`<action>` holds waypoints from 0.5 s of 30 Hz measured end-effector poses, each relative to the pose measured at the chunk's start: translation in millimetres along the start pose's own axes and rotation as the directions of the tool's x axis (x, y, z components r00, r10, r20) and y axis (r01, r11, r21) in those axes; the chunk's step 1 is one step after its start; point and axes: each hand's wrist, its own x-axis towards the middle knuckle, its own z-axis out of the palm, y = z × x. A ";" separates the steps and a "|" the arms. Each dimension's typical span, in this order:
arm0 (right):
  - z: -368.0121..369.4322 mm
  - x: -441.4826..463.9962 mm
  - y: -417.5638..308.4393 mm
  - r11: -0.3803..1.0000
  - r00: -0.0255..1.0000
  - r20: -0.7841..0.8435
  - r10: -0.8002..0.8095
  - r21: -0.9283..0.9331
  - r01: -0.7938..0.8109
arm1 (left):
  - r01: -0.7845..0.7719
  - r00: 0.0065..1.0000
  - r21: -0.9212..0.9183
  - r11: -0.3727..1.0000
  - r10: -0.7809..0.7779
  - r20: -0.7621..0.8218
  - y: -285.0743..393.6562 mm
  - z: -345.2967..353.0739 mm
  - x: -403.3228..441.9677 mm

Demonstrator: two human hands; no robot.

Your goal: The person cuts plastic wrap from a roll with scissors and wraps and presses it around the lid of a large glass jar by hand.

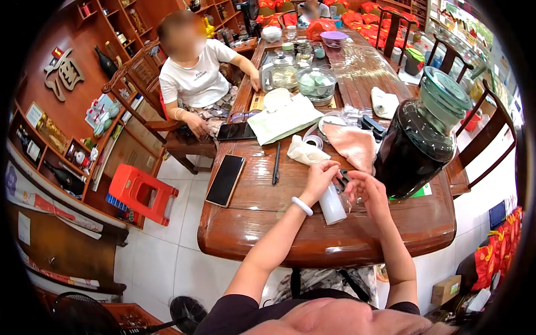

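Shows left hand [319, 180] and right hand [368, 192] close together above the table [257, 223], with bent fingers at a dark piece [343, 180] between them, but leaves each grip impossible to tell. Includes a white cylinder [333, 207] just below the fingers, between the wrists, with any contact unclear. Places a pink cloth [354, 146] beyond, a dark jar [412, 153] to the right, a pen [276, 163] and a phone [225, 180] to the left.

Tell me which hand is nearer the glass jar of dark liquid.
Right. The right hand is close to the glass jar, on its left side; the left hand is farther left.
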 end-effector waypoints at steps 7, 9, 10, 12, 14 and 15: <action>-41.6 -49.6 17.6 0.999 0.960 -0.280 -0.008 -0.047 -0.005 | 0.034 0.999 0.024 0.999 -0.033 -0.017 -0.2 -0.4 0.3; -50.0 -63.5 24.8 0.995 0.923 -0.377 0.082 -0.021 -0.097 | 0.025 0.999 0.060 0.998 -0.024 -0.021 4.4 -0.4 -1.8; -50.9 -69.1 31.0 0.992 0.902 -0.420 0.104 -0.016 -0.122 | 0.026 0.999 0.097 0.995 -0.023 -0.029 6.8 1.0 -2.5; -55.2 -76.2 47.8 0.993 0.902 -0.430 -0.029 -0.113 -0.022 | 0.012 1.000 0.115 0.993 -0.010 -0.014 4.7 -0.3 -0.6; -49.8 -76.0 45.8 0.993 0.912 -0.406 -0.053 -0.116 0.006 | 0.009 1.000 0.091 0.996 -0.008 -0.015 1.7 0.5 -0.4; -48.3 -74.4 44.1 0.990 0.915 -0.401 -0.038 -0.141 -0.021 | 0.019 0.999 0.091 0.996 -0.016 -0.034 4.3 1.5 -2.8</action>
